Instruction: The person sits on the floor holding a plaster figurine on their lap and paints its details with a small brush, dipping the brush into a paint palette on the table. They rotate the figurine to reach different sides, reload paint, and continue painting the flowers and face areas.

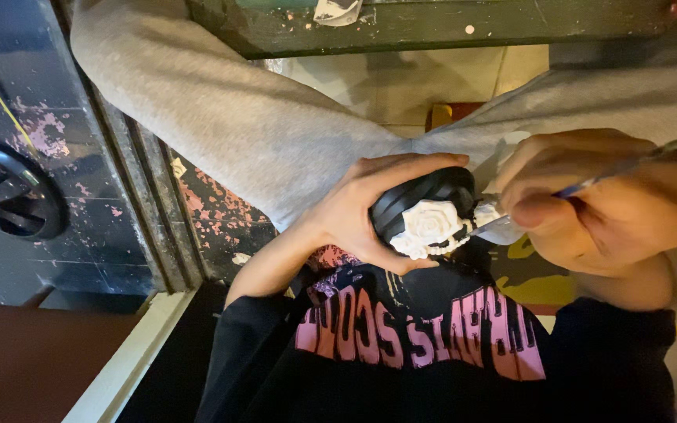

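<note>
At frame centre, the left hand (354,215) wraps closed around a black round mould (421,200) bearing a white rose casting (430,227). The right hand (597,200), just right of it, pinches a thin brush (589,185) whose tip touches the casting's right edge. Grey-clad legs (221,110) crowd above; open floor (119,180) lies at left.
</note>
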